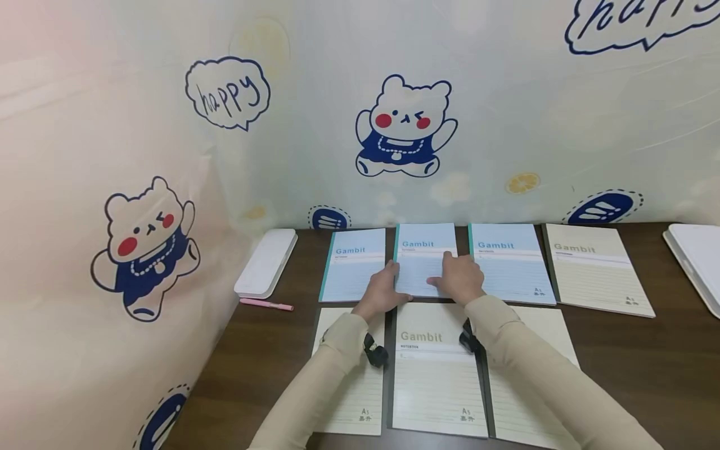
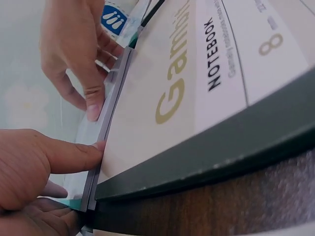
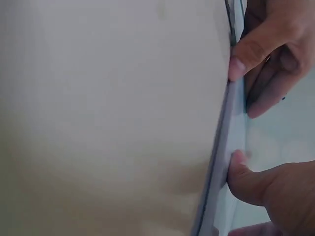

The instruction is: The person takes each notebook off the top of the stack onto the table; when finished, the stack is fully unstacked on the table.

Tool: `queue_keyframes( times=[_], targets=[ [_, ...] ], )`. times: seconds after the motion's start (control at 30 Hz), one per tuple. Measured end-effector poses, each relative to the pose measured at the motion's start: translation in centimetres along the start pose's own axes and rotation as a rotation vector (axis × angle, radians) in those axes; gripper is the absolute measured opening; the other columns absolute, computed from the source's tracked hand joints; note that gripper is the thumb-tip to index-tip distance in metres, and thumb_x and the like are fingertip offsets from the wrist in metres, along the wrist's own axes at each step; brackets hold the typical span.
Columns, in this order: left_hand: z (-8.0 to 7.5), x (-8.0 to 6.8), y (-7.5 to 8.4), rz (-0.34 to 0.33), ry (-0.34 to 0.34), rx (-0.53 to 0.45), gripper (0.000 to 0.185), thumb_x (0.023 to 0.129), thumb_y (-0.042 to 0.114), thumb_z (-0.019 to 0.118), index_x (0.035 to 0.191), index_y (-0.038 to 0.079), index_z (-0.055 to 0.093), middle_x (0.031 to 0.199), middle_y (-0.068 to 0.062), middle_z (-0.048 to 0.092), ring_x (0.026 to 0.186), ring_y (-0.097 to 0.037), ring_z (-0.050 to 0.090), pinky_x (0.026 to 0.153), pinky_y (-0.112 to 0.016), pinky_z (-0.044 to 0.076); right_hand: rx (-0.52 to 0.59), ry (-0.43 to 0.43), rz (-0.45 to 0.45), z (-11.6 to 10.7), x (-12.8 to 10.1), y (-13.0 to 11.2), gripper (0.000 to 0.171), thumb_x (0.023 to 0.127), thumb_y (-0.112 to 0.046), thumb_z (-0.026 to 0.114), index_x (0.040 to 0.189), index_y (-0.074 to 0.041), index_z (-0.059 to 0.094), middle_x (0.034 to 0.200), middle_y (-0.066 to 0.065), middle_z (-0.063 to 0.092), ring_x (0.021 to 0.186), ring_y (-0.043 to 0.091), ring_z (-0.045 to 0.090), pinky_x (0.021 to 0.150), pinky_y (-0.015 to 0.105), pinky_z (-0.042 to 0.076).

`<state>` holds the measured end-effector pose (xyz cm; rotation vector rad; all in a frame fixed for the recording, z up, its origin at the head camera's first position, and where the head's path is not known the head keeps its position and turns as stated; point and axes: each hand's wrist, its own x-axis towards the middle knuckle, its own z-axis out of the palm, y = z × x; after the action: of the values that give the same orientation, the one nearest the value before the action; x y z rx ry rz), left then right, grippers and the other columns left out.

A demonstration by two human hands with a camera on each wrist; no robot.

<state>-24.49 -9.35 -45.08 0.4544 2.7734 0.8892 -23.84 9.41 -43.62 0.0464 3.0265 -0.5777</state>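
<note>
A blue Gambit notebook (image 1: 417,270) lies flat in the middle of the back row. My left hand (image 1: 381,291) touches its left side, thumb against the near edge and fingers along the teal spine. On its right part rests my right hand (image 1: 462,279), thumb over the cover. The left wrist view shows the left thumb (image 2: 74,156) at the notebook's edge, with the right hand (image 2: 74,54) beyond. Just below lies a cream Gambit notebook (image 1: 433,381). Blue notebooks flank the middle one at left (image 1: 353,269) and right (image 1: 509,265).
A cream notebook (image 1: 596,269) ends the back row. More cream notebooks lie under my forearms, at left (image 1: 349,394) and right (image 1: 540,350). A white case (image 1: 267,262) and a pink pen (image 1: 266,304) sit at left, another white object (image 1: 697,262) at far right. Printed cloth hangs behind.
</note>
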Motion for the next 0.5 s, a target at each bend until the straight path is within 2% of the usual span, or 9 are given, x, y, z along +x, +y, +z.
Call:
queue_keyframes(
  times=[0.1,0.2,0.3,0.4,0.5],
  targets=[
    [0.2,0.1,0.0,-0.008,-0.013,-0.006,0.088,0.081,0.017,0.079,0.150,-0.003,0.028,0.159,-0.022,0.020,0.145,-0.036,0.027,0.117,-0.042,0.030,0.042,0.008,0.013,0.1,0.4,0.5,0.075,0.082,-0.038,0.076,0.131,0.009,0.047,0.099,0.029,0.066,0.083,0.040,0.066,0.060,0.046,0.054],
    [0.0,0.4,0.2,-0.002,-0.014,-0.012,0.089,0.081,0.017,0.078,0.150,-0.003,0.026,0.159,-0.022,0.018,0.146,-0.035,0.025,0.117,-0.042,0.029,0.094,0.022,0.008,-0.1,0.8,1.1,0.074,0.081,-0.034,0.078,0.131,0.009,0.045,0.101,0.029,0.066,0.085,0.041,0.066,0.063,0.049,0.055],
    [-0.1,0.7,0.6,0.012,-0.015,-0.005,0.089,0.081,0.016,0.078,0.150,-0.004,0.026,0.159,-0.022,0.019,0.146,-0.035,0.026,0.117,-0.042,0.029,0.123,0.036,0.016,-0.4,0.8,1.5,0.067,0.081,-0.032,0.079,0.127,0.007,0.050,0.105,0.029,0.066,0.088,0.043,0.066,0.066,0.051,0.054],
    [-0.2,0.9,0.7,0.011,-0.031,0.014,0.091,0.081,0.017,0.078,0.151,-0.004,0.023,0.159,-0.022,0.019,0.146,-0.034,0.026,0.117,-0.041,0.029,0.135,0.083,0.021,-0.9,0.9,1.5,0.055,0.080,-0.030,0.079,0.119,0.004,0.058,0.103,0.026,0.067,0.083,0.039,0.066,0.060,0.048,0.052],
    [-0.5,1.0,0.6,0.017,-0.030,0.035,0.093,0.081,0.017,0.078,0.151,-0.004,0.020,0.159,-0.022,0.020,0.145,-0.034,0.029,0.117,-0.040,0.030,0.244,0.128,-0.006,-1.7,1.4,1.3,0.037,0.086,-0.022,0.072,0.112,0.003,0.064,0.096,0.024,0.067,0.072,0.032,0.062,0.055,0.039,0.047]
  ],
)
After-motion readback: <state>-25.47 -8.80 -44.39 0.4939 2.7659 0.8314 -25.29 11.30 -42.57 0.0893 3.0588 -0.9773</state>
